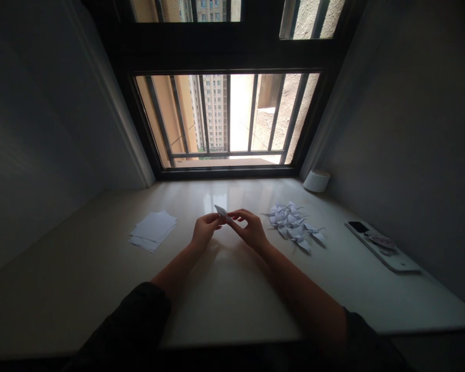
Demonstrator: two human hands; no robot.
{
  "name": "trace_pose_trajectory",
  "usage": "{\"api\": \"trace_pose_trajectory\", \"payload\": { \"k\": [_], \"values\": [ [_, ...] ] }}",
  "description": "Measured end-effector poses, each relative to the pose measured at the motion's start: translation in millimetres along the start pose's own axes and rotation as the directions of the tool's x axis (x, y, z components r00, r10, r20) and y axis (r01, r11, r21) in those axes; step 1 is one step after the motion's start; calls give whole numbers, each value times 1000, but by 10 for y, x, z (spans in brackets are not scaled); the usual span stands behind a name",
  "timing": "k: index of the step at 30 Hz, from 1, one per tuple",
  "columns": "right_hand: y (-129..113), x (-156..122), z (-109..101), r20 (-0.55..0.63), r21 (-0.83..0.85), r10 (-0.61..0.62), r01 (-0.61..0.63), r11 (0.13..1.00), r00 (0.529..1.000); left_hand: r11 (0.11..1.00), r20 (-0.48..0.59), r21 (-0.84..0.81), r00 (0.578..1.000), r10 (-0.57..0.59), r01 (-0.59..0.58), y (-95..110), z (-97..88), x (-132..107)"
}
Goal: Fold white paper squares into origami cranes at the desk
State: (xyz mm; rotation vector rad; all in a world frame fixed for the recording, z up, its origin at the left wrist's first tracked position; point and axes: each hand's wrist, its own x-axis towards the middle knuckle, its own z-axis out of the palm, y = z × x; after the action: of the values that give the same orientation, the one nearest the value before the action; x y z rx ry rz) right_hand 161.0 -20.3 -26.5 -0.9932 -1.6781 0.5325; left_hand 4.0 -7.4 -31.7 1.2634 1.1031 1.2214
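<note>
Between my two hands, just above the middle of the white surface, is a small piece of folded white paper (221,211), its pointed end tilted up and to the left. My left hand (206,228) pinches its lower part from the left. From the right, my right hand (250,227) closes thumb and forefinger on the same paper. The fingers hide its lower folds. To the right lies a pile of folded paper cranes (290,222). On the left rests a loose stack of square white paper sheets (154,230).
A white rounded object (316,181) stands in the back right corner. Along the right wall lies a flat white case-like object (383,248) with a dark panel. A barred window (228,173) rises behind the surface, with walls on both sides.
</note>
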Motion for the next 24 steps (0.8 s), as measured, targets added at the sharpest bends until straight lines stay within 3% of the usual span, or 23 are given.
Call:
{"api": "trace_pose_trajectory", "payload": {
  "k": [5,10,15,21,24],
  "values": [
    [52,-2,14,-52,6,45,-45,999,998,999,-15,34,1000,7,-7,17,15,-10],
    [58,10,25,-86,-2,78,-79,997,993,983,-10,93,987,160,-159,18,35,-26],
    [65,3,65,-97,-30,75,-79,996,992,935,-58,276,967,246,-222,76,55,-94],
    [124,7,136,-46,253,151,-134,958,988,808,-67,415,872,485,-417,189,85,-174],
    [148,18,154,-12,364,154,-140,921,988,779,-22,406,847,531,-478,203,96,-191]
  ]
}}
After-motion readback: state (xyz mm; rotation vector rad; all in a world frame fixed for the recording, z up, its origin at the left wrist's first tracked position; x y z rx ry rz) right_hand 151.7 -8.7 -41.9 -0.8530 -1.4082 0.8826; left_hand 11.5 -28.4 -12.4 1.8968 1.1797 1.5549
